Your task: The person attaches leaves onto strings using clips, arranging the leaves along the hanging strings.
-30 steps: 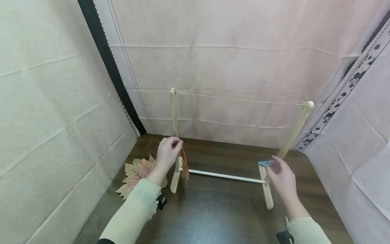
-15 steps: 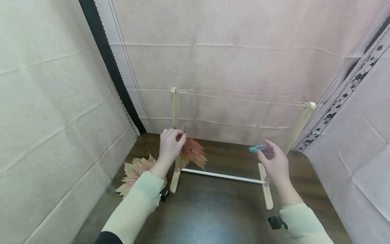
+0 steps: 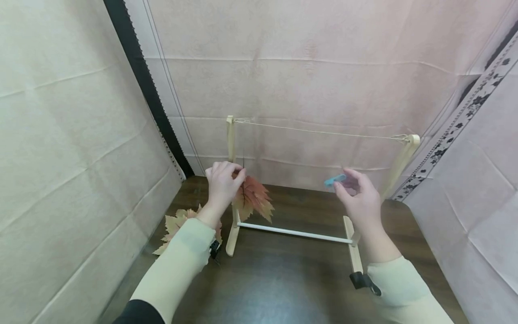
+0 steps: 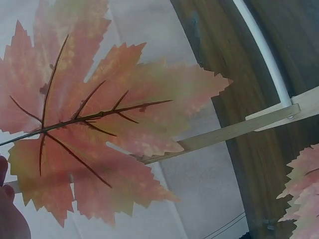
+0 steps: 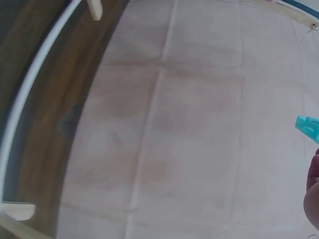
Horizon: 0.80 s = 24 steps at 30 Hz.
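Between thumb and fingers, my left hand (image 3: 223,183) pinches an orange-red artificial maple leaf (image 3: 256,198) close to its stem. The leaf hangs beside the rack's left post, below the string (image 3: 307,130); its dark veins show large in the left wrist view (image 4: 94,119). On the right, my right hand (image 3: 359,198) pinches a blue clothespin (image 3: 335,180), which points left and sits below the string, apart from it. In the right wrist view only the tip of the clothespin (image 5: 308,126) and part of the thumb show.
A wooden rack has a left post (image 3: 231,139), a right post (image 3: 400,164) and a white crossbar (image 3: 295,232) low between them. More pale maple leaves (image 3: 178,227) lie on the dark table (image 3: 275,279) at left, partly behind my left forearm. Cloth walls surround the table.
My left hand has risen, and the leaf has turned from edge-on to face the camera. The right hand has moved up and left with the clothespin, away from the right foot of the rack.
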Each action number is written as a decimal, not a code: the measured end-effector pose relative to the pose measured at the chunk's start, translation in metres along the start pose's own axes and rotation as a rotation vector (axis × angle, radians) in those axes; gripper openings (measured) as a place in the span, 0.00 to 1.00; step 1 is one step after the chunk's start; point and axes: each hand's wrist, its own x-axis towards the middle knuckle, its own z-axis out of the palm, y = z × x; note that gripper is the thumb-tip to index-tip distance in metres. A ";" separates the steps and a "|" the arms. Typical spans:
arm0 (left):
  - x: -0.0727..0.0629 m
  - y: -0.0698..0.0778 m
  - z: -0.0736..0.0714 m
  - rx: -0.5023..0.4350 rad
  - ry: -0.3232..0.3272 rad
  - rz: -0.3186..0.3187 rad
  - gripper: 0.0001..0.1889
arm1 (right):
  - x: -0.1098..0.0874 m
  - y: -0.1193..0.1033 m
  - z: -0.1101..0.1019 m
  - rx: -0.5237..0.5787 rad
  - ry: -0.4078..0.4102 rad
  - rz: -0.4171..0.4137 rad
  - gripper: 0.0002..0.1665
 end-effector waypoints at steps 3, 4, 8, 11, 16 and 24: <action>0.003 0.000 -0.001 -0.013 0.001 -0.020 0.06 | 0.007 -0.010 -0.001 0.007 -0.004 0.017 0.24; 0.004 0.001 -0.001 -0.018 0.001 -0.026 0.06 | 0.009 -0.012 -0.001 0.007 -0.004 0.017 0.24; 0.006 0.004 -0.001 -0.001 0.012 -0.044 0.06 | 0.017 -0.021 -0.002 0.022 0.006 0.008 0.23; 0.008 0.007 -0.001 0.025 0.026 -0.057 0.06 | 0.023 -0.025 -0.001 0.041 0.021 -0.021 0.22; 0.010 0.009 -0.001 0.044 0.056 -0.065 0.05 | 0.032 -0.030 0.001 0.015 0.028 -0.078 0.20; 0.019 0.015 -0.002 0.059 0.103 -0.015 0.06 | 0.051 -0.046 0.004 0.003 -0.041 -0.079 0.26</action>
